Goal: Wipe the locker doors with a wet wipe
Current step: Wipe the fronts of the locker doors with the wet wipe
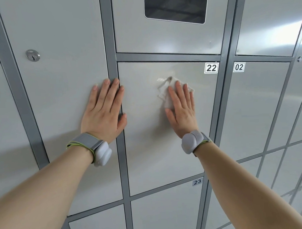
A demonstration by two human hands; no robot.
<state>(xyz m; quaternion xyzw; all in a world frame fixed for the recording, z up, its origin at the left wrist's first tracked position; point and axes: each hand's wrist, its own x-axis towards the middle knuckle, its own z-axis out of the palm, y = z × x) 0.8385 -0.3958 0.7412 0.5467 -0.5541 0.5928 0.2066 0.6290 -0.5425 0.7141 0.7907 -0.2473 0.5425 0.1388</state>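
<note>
The wet wipe lies crumpled against the upper middle of locker door 22, pinned flat under the right hand, whose fingers are straight and close together. The left hand presses flat, fingers slightly spread, across the grey frame post and the neighbouring door with its keyhole.

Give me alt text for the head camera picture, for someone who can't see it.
A person's right hand presses a white wet wipe flat against the grey locker door numbered 22. The left hand rests flat, fingers straight, across the frame bar between that door and the larger door beside it, which has a keyhole lock.
</note>
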